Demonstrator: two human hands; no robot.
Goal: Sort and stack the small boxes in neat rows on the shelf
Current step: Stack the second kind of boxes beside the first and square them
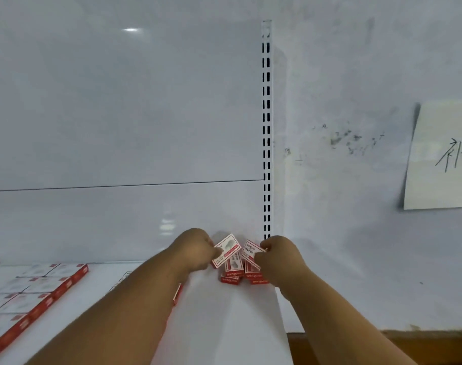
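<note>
Both my hands reach to the back right corner of the white shelf (224, 325). My left hand (195, 248) pinches a small red and white box (228, 247), tilted above a loose pile of small boxes (233, 272). My right hand (274, 255) pinches another small box (251, 251) at the pile's right side. The pile lies against the back panel, boxes at odd angles. A neat block of matching boxes (27, 296) lies in rows at the shelf's left. One more box (177, 295) peeks out from behind my left forearm.
The slotted upright rail (266, 127) stands right behind the pile. The shelf's right edge runs beside my right forearm, with a white wall beyond it. A paper note (440, 156) hangs on that wall. A brown surface (422, 338) shows below right.
</note>
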